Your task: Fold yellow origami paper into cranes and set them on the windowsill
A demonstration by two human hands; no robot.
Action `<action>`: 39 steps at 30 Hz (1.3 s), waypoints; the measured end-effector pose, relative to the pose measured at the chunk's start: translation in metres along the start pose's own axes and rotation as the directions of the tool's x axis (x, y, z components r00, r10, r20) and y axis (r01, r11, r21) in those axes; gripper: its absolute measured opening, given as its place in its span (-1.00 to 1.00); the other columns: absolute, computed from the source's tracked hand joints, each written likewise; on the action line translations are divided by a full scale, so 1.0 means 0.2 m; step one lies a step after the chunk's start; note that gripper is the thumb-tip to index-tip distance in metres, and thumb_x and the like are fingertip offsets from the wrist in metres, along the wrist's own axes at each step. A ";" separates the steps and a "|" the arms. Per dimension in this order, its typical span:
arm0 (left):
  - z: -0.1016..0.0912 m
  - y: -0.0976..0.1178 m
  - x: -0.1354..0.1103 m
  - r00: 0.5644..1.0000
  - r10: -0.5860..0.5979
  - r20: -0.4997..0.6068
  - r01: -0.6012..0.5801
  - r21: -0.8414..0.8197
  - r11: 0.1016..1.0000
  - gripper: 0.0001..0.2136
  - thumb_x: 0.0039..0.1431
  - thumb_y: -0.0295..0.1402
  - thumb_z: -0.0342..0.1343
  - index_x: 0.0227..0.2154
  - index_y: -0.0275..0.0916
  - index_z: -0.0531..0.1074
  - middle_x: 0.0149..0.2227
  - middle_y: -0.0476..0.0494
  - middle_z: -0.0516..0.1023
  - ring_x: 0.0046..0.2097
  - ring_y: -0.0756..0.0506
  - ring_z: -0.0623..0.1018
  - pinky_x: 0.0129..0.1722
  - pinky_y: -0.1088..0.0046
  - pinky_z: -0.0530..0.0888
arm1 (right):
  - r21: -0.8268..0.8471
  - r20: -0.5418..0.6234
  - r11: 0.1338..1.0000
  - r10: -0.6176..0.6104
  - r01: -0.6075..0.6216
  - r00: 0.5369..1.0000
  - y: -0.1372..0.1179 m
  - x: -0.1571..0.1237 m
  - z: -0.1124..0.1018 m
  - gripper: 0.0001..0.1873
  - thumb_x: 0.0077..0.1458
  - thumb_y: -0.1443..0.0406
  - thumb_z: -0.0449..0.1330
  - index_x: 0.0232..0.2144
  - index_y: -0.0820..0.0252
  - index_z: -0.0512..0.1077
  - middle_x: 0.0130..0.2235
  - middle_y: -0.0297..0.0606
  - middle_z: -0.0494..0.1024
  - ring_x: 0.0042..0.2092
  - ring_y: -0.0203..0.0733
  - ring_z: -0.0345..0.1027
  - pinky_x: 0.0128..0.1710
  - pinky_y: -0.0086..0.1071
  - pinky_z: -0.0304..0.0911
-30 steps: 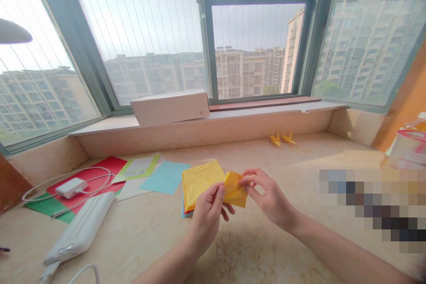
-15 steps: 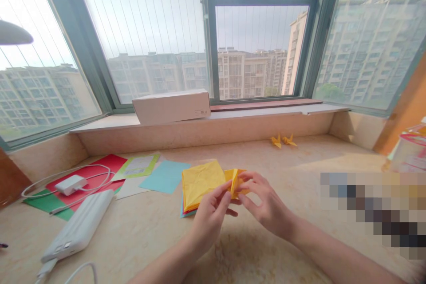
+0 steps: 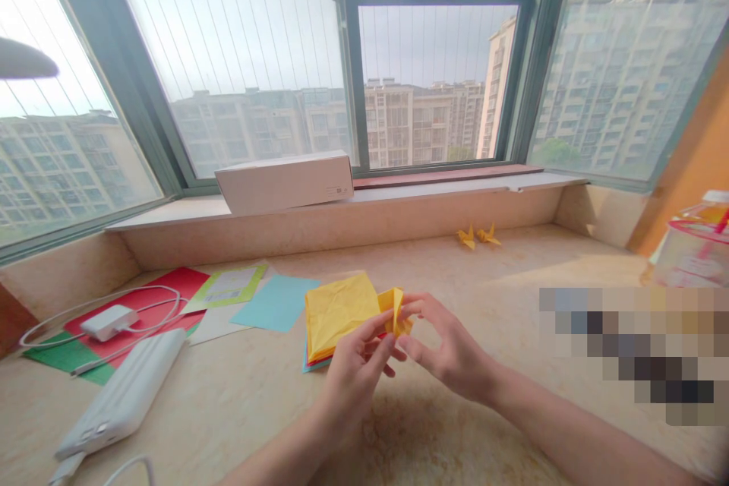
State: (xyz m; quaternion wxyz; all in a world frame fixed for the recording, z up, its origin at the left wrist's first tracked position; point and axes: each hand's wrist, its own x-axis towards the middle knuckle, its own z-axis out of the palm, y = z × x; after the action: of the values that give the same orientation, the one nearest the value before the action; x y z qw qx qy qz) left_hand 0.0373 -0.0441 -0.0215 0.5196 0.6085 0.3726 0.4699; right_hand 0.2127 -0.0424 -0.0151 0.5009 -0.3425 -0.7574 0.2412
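Note:
Between my two hands, just above the counter, is a partly folded piece of yellow origami paper [image 3: 397, 309]. My left hand [image 3: 360, 355] pinches its near left side between thumb and fingers. On its right side, my right hand [image 3: 449, 345] has curled fingers at the upper edge, with the thumb close to the lower edge. Directly left of it lies a stack of yellow paper [image 3: 342, 311], with red and blue sheets showing underneath. Two folded yellow paper cranes [image 3: 477, 236] stand farther back by the window ledge.
A blue sheet [image 3: 278, 304], red sheet [image 3: 142, 290] and green sheet [image 3: 62, 355] lie to the left. A white charger [image 3: 109, 323] with its cable and a power bank [image 3: 125, 391] rest there too. A white box [image 3: 285, 186] sits on the ledge; a plastic cup [image 3: 690, 250] stands right.
The view has shifted slightly, so the scene sits a little farther left. My right fingers have moved along the folded paper, whose shape looks narrower on the right.

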 end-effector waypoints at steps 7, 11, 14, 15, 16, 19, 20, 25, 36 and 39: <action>-0.01 0.01 -0.02 0.997 0.040 -0.065 -0.035 0.069 0.997 -0.61 0.20 -0.19 0.11 0.04 -0.26 0.44 -0.20 -0.24 0.60 -0.22 -0.14 0.58 -0.33 0.39 0.53 | 0.042 -0.042 0.991 0.129 -0.128 0.991 0.01 -0.01 -0.01 -0.83 0.17 0.32 0.10 -0.21 0.15 0.47 -0.06 -0.16 0.54 0.03 -0.07 0.40 0.06 -0.14 0.28; -0.01 0.03 -0.03 0.995 0.093 -0.037 -0.088 0.122 0.989 -0.64 0.21 -0.22 0.11 0.04 -0.20 0.43 -0.06 -0.24 0.56 -0.06 -0.18 0.55 -0.07 0.26 0.51 | 0.091 -0.052 0.981 0.174 -0.169 0.983 0.01 0.00 -0.01 -0.82 0.20 0.26 0.10 -0.28 0.14 0.51 -0.01 -0.15 0.55 0.06 -0.05 0.40 0.12 -0.10 0.24; 0.00 0.03 -0.03 0.991 0.133 0.005 -0.132 0.150 0.980 -0.63 0.19 -0.26 0.14 0.06 -0.17 0.41 0.08 -0.25 0.47 0.04 -0.20 0.50 0.02 0.24 0.47 | 0.083 -0.042 0.984 0.159 -0.155 0.986 0.01 0.00 0.00 -0.81 0.15 0.22 0.20 -0.18 0.12 0.49 0.01 -0.15 0.54 0.07 -0.04 0.39 0.11 -0.08 0.24; 0.00 0.03 -0.03 0.989 0.148 0.011 -0.147 0.159 0.976 -0.62 0.19 -0.27 0.15 0.07 -0.16 0.40 0.11 -0.25 0.45 0.05 -0.20 0.49 0.01 0.25 0.48 | 0.081 -0.033 0.986 0.151 -0.148 0.988 0.01 0.00 0.00 -0.76 0.12 0.21 0.23 -0.14 0.12 0.48 0.02 -0.14 0.54 0.06 -0.03 0.39 0.09 -0.08 0.26; 0.00 0.03 -0.03 0.986 0.165 0.013 -0.165 0.174 0.971 -0.62 0.19 -0.27 0.14 0.07 -0.15 0.40 0.12 -0.25 0.43 0.06 -0.20 0.49 -0.01 0.25 0.49 | 0.086 -0.024 0.987 0.142 -0.139 0.990 0.01 0.00 0.01 -0.71 0.10 0.21 0.25 -0.11 0.11 0.46 0.02 -0.14 0.53 0.06 -0.03 0.39 0.07 -0.08 0.28; 0.00 0.01 -0.02 0.971 0.239 -0.006 -0.229 0.276 0.934 -0.63 0.16 -0.31 0.16 0.05 -0.13 0.40 0.12 -0.24 0.41 0.10 -0.22 0.45 -0.02 0.24 0.49 | 0.136 0.001 0.982 0.129 -0.128 0.992 0.00 0.00 0.01 -0.69 0.11 0.22 0.24 -0.07 0.12 0.45 0.02 -0.14 0.53 0.03 -0.06 0.41 0.03 -0.12 0.33; 0.00 0.01 -0.02 0.963 0.268 -0.012 -0.250 0.322 0.913 -0.61 0.14 -0.33 0.18 0.05 -0.12 0.40 0.11 -0.24 0.40 0.11 -0.23 0.44 0.01 0.22 0.47 | 0.157 0.004 0.978 0.141 -0.139 0.990 0.00 0.00 0.02 -0.70 0.13 0.23 0.23 -0.07 0.12 0.45 0.00 -0.14 0.54 0.01 -0.08 0.42 0.03 -0.13 0.33; -0.03 -0.01 -0.01 0.942 0.335 -0.017 -0.288 0.469 0.835 -0.56 0.07 -0.36 0.24 0.05 -0.11 0.38 0.08 -0.21 0.42 0.12 -0.23 0.42 0.09 0.16 0.38 | 0.299 0.043 0.917 0.263 -0.264 0.964 0.01 -0.01 0.03 -0.72 0.15 0.21 0.22 -0.08 0.15 0.48 -0.08 -0.14 0.58 -0.05 -0.09 0.47 0.06 -0.10 0.33; -0.02 0.01 -0.01 0.928 0.364 -0.080 -0.294 0.443 0.847 -0.70 0.11 -0.34 0.19 -0.07 -0.15 0.46 -0.03 -0.19 0.49 0.02 -0.21 0.48 0.04 0.24 0.41 | 0.447 0.049 0.851 0.284 -0.276 0.957 0.01 0.00 0.04 -0.78 0.18 0.15 0.17 -0.25 0.17 0.45 -0.23 -0.22 0.60 -0.16 -0.15 0.49 -0.05 -0.23 0.36; -0.02 0.01 -0.02 0.953 0.281 -0.117 -0.224 0.355 0.908 -0.72 0.18 -0.30 0.12 -0.04 -0.18 0.43 -0.02 -0.21 0.49 -0.01 -0.19 0.51 -0.04 0.31 0.47 | 0.378 -0.020 0.888 0.292 -0.263 0.956 0.02 0.00 0.04 -0.81 0.19 0.16 0.13 -0.30 0.17 0.39 -0.29 -0.24 0.57 -0.21 -0.17 0.46 -0.16 -0.31 0.36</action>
State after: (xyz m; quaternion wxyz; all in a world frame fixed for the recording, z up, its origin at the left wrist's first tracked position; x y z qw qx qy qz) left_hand 0.0316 -0.0460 -0.0194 0.3094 0.6907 0.4073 0.5112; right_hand 0.2070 -0.0401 -0.0202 0.5453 -0.3550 -0.6217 0.4360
